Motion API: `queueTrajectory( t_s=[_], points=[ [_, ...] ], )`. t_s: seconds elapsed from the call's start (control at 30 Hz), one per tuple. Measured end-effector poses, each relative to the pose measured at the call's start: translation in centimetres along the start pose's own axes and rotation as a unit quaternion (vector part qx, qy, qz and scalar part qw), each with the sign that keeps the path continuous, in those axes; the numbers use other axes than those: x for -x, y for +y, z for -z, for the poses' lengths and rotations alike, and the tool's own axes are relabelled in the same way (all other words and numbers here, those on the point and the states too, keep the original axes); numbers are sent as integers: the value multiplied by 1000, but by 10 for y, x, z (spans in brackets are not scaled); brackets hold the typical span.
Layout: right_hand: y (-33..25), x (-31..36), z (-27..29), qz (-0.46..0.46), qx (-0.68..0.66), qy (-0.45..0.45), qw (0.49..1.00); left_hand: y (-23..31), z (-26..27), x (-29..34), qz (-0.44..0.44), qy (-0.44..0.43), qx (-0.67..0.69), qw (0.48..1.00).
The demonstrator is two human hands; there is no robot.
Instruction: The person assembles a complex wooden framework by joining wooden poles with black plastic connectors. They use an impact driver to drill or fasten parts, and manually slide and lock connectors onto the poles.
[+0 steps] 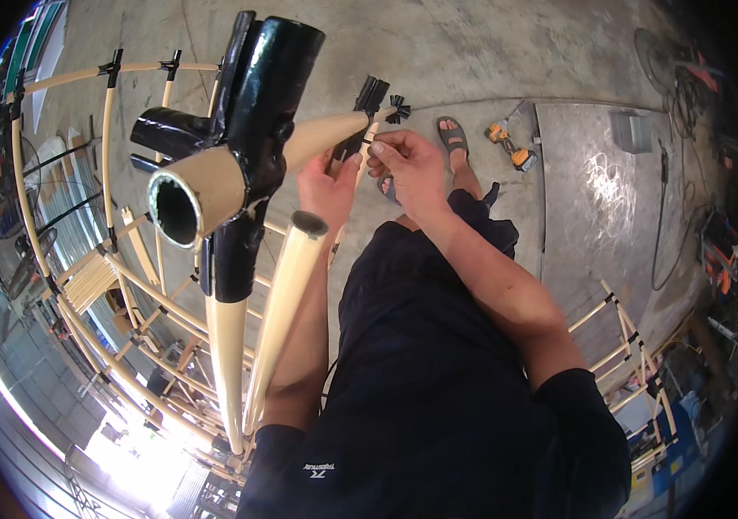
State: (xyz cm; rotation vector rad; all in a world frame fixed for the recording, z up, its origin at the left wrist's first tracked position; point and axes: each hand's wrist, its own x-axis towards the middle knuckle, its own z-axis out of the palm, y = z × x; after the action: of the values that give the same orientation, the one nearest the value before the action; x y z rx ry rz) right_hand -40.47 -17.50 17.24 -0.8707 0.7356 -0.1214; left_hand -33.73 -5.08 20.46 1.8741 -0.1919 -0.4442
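Left of the grip and nearer the camera, a big black joint (269, 130) wraps a beige pipe (321, 138) whose open end shows a pale rim. The left hand (325, 186) is closed around the dark lower arm of a smaller black joint (352, 140), at the pipe's far end. Just to its right, the right hand (412, 173) brings thumb and forefinger close together against that joint; whether they pinch something is too small to tell. For such close fingerwork, a firm left hold and light right fingertips would likely serve best, with the joint kept square to the pipe. The smaller joint looks dark, with ridged, paired halves above the grip. Farther right lies a yellow-and-black drill (507, 145).
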Motion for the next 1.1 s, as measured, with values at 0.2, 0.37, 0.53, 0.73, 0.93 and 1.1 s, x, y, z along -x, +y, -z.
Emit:
queueTrajectory(
  t_s=[0.2, 0.37, 0.53, 0.73, 0.93, 1.1],
  points=[
    [6, 1, -9, 20, 3, 6, 1000, -2, -1, -1, 115, -16, -66, 991],
    [-11, 1, -20, 15, -46, 19, 999, 8, -4, 9, 29, 32, -159, 986],
    [4, -4, -8, -72, -59, 67, 993, 18, -1, -3, 35, -21, -79, 996],
    [-5, -17, -17, -12, 1, -248, 969, 19, 12, 3, 48, -18, -18, 999],
    [2, 2, -22, 1, -46, 43, 998, 15, 11, 0, 48, -5, -64, 997],
    [-10, 0, -38, -6, 6, 57, 998, 5, 12, -6, -15, 36, -59, 997]
  ],
)
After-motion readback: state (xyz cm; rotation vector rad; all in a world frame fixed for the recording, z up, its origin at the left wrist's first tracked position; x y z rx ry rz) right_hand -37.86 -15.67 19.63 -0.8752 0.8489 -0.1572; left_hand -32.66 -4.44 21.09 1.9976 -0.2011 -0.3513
